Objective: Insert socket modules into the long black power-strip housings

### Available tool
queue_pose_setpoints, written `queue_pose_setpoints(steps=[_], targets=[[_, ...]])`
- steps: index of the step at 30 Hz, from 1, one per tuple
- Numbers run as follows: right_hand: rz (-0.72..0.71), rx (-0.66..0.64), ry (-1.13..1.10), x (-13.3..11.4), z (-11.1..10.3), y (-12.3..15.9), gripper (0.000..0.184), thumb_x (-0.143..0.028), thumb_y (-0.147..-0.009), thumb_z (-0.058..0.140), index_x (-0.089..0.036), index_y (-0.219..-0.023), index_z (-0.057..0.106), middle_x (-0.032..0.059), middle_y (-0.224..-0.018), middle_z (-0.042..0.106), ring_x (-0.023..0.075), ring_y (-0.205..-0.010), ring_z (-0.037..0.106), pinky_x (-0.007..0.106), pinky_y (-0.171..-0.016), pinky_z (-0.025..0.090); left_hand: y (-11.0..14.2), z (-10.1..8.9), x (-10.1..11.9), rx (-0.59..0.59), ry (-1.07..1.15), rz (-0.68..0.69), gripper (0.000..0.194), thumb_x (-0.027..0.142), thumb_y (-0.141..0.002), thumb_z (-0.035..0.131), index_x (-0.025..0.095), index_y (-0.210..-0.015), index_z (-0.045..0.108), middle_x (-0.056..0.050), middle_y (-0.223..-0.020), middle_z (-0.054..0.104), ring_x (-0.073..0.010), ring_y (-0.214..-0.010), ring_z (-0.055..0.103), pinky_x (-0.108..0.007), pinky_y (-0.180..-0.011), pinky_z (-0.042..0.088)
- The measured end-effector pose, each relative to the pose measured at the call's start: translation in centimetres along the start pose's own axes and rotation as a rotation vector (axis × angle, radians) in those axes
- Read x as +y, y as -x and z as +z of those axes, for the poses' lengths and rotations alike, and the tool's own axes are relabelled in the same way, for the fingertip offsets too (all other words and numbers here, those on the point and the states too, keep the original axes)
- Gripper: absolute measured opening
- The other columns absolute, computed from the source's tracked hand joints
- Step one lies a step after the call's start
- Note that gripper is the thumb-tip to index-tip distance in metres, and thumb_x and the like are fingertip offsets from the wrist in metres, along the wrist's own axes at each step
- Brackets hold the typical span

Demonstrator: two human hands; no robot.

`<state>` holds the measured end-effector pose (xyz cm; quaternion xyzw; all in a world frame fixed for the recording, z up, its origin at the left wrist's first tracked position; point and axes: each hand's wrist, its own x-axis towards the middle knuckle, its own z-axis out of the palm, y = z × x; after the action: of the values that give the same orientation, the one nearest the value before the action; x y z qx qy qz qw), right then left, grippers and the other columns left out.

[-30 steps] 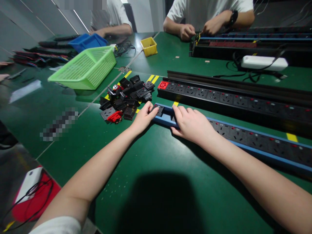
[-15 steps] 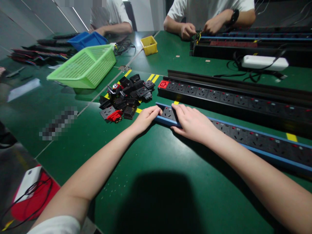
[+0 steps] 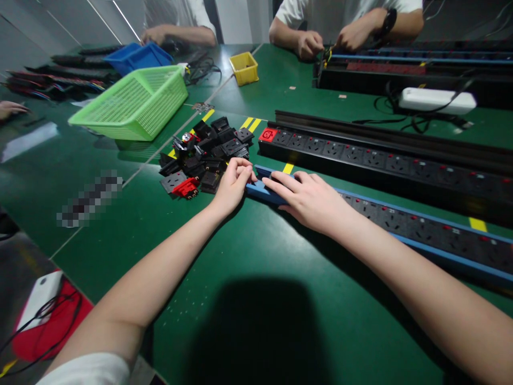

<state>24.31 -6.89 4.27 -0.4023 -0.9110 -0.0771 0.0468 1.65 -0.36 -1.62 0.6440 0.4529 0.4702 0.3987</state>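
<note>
A long blue-edged power strip (image 3: 385, 216) with a row of black sockets runs from the middle of the bench to the right edge. At its left end my left hand (image 3: 233, 184) is closed, its curled fingers and thumb against the strip's end; the fingertips are partly hidden. My right hand (image 3: 315, 203) lies across the strip just beside it, fingers over the top and thumb along the near side, covering the sockets beneath. Left of my left hand is a heap of loose black socket modules (image 3: 210, 147), with a red module (image 3: 186, 187) at its near edge.
Behind the blue strip lies a black power strip (image 3: 340, 163) with a red socket at its end. A green basket (image 3: 156, 115), a blue bin (image 3: 140, 58) and a yellow bin (image 3: 245, 69) stand farther back. Across the bench, a co-worker's hands (image 3: 310, 44) work at another strip.
My left hand has shifted slightly left and up at the strip's end, its fingers more curled. My right hand's fingers have stretched left over the sockets near that end.
</note>
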Motion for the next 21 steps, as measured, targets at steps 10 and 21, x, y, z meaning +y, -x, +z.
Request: queue_pose_setpoints(steps=[10,21], targets=[[0.000,-0.018,-0.008,-0.21,-0.09,-0.01,0.055,-0.028,-0.101,0.042,-0.024,-0.156,0.035,0.0142,-0.156,0.042,0.0314,-0.115,0.054,0.042,-0.088,0.045,-0.07,0.12,0.92,0.128,0.067,-0.114,0.031,0.034,-0.082,0.060,0.022,-0.107,0.046,0.005,-0.071,0.060,-0.0112,-0.058,0.054,-0.025,-0.058,0.042],[0.000,0.002,0.029,-0.40,0.32,0.08,0.054,-0.024,-0.102,0.034,-0.026,-0.156,0.033,0.0073,-0.165,0.033,0.0321,-0.111,0.056,0.042,-0.080,0.047,-0.26,-0.10,0.36,0.126,0.082,-0.125,0.031,0.028,-0.079,0.065,0.023,-0.106,0.049,0.003,-0.071,0.063,-0.0139,-0.061,0.057,-0.029,-0.062,0.045]])
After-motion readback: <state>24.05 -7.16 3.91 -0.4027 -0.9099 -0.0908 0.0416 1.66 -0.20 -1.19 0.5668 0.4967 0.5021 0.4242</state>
